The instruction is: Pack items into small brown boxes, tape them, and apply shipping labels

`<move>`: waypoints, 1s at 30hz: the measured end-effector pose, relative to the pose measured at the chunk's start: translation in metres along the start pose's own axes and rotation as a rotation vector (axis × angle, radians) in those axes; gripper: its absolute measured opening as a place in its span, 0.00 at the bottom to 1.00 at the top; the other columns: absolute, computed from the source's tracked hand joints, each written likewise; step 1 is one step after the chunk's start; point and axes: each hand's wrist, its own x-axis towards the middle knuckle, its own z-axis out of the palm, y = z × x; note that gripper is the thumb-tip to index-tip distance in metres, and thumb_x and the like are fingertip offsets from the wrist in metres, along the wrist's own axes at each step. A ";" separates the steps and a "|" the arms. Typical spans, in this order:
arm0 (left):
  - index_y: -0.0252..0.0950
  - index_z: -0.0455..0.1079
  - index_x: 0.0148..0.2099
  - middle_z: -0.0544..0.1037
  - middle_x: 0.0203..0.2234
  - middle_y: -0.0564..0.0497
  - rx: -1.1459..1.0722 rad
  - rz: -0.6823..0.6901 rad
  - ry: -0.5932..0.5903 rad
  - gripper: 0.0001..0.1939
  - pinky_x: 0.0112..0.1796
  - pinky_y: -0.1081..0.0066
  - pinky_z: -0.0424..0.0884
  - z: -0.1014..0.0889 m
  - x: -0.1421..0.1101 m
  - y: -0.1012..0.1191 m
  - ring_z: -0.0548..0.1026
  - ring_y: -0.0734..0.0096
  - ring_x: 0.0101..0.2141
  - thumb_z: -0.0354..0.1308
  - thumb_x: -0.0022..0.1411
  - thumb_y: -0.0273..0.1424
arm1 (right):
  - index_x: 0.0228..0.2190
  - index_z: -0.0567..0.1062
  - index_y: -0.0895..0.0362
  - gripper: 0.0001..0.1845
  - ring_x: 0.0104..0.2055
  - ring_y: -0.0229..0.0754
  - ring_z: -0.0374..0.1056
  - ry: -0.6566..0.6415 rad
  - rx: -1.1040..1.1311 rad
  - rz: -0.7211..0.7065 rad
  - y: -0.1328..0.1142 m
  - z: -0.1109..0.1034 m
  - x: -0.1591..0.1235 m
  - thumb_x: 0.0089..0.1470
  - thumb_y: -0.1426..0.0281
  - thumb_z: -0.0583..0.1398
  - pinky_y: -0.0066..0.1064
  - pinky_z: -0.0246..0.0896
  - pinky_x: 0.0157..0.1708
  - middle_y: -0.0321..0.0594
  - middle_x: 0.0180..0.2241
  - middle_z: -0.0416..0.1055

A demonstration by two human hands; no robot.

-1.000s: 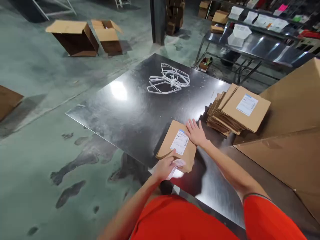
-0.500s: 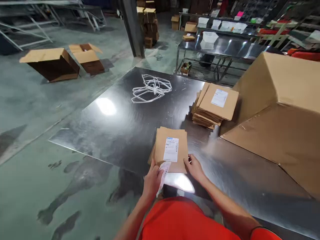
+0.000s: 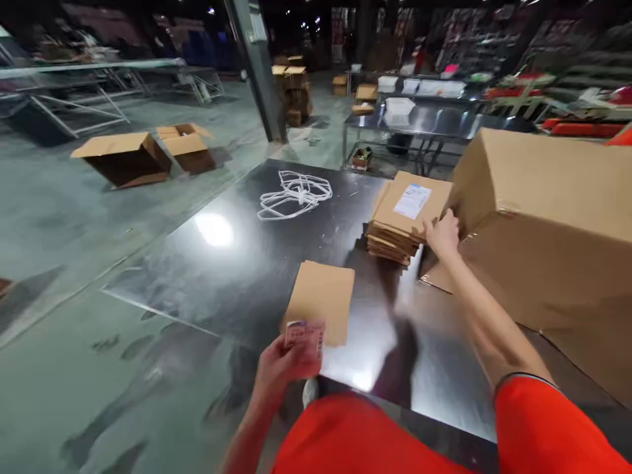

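Note:
My left hand (image 3: 282, 370) is at the near edge of the steel table, shut on a pinkish barcode label (image 3: 304, 341). Just beyond it lies a flat kraft cardboard mailer (image 3: 320, 303), bare on its upper face and partly under the label from my view. My right hand (image 3: 443, 236) reaches across with its fingers apart, touching the large cardboard box (image 3: 543, 224) beside the corner of a stack of flat mailers (image 3: 397, 220). The top mailer carries a white shipping label (image 3: 412, 201).
A tangle of white plastic strapping (image 3: 295, 195) lies on the steel table (image 3: 222, 276). Behind it are two open cartons (image 3: 123, 159) on the green floor, a steel pillar (image 3: 254, 66), and a steel bench (image 3: 419, 122) with white tubs.
My right hand has left the single mailer and moved to the box beside the stack. The mailer's white label no longer shows, and my left hand now shows a barcode label. The view has tilted upward.

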 end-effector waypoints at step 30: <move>0.29 0.75 0.43 0.81 0.32 0.46 -0.055 -0.298 -0.327 0.28 0.28 0.71 0.71 -0.020 0.020 -0.088 0.76 0.66 0.28 0.72 0.40 0.39 | 0.35 0.69 0.54 0.12 0.36 0.44 0.68 -0.900 -0.041 -0.445 -0.017 0.132 -0.170 0.52 0.61 0.62 0.33 0.60 0.36 0.38 0.33 0.73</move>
